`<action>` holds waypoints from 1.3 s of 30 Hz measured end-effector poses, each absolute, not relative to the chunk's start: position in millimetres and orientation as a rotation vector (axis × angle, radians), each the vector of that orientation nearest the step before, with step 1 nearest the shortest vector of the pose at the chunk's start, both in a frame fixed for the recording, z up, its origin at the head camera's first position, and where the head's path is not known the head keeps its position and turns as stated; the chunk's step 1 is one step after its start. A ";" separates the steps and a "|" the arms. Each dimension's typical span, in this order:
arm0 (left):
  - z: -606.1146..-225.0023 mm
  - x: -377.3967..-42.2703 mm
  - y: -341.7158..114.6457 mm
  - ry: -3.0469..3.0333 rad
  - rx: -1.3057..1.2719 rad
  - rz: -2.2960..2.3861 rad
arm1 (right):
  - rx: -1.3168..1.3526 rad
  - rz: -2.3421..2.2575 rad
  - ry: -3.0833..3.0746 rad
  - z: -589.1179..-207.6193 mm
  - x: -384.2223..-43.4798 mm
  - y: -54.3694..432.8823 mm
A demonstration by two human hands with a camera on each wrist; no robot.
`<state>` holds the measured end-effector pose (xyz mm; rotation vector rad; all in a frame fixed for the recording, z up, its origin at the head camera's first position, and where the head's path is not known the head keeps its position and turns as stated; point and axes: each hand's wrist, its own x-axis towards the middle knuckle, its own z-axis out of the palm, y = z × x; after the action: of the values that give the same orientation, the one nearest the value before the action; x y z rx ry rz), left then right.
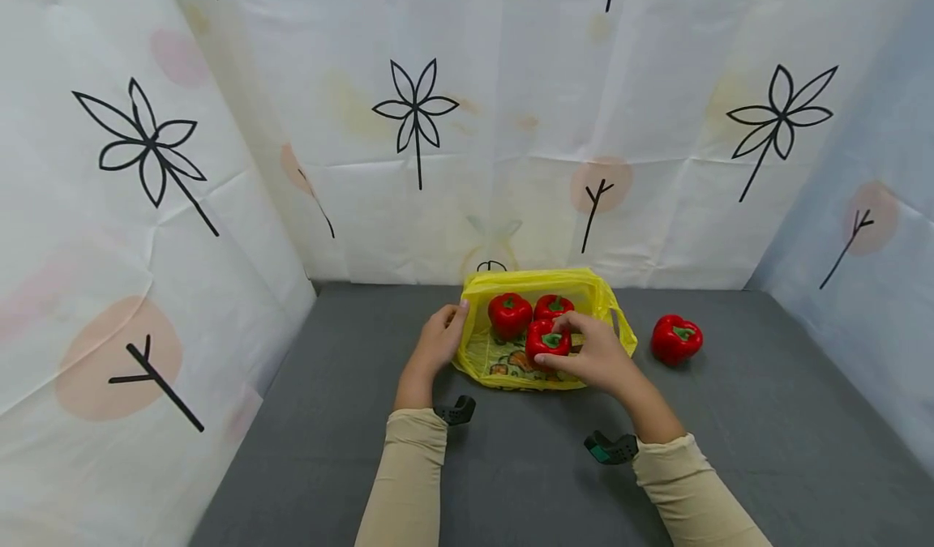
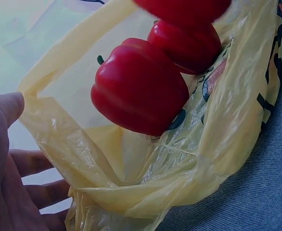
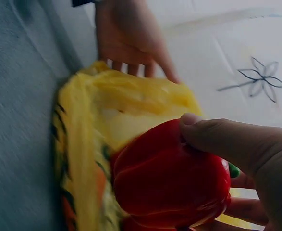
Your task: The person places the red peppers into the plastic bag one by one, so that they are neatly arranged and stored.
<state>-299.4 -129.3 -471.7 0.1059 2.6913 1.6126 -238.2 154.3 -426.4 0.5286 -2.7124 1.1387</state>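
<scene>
A yellow plastic bag [image 1: 477, 361] lies open on the dark table, its mouth toward me. Two red bell peppers, one on the left [image 1: 509, 317] and one at the back [image 1: 552, 305], sit inside it. My right hand [image 1: 594, 352] grips a third red bell pepper [image 3: 172, 175] between thumb and fingers, over the bag's mouth. Along the bag's left edge is my left hand [image 1: 440, 338], thumb at the rim and fingers spread behind the plastic in the left wrist view. Printed vegetables show on the bag's lower side.
Another red bell pepper [image 1: 676, 339] stands on the grey tabletop [image 1: 525, 466] to the right of the bag. White cloth [image 1: 503, 215] with flower drawings hangs behind and at both sides. Dark bands with small devices [image 1: 611, 450] are on both wrists.
</scene>
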 end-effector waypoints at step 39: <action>-472.2 -301.1 -128.7 2.666 0.135 1.624 | 0.614 1.025 -2.678 -449.6 -246.7 114.3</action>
<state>-301.1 -128.7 -472.2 0.1353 2.6662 1.6236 -246.7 114.3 -449.6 0.6136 -2.6782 1.0247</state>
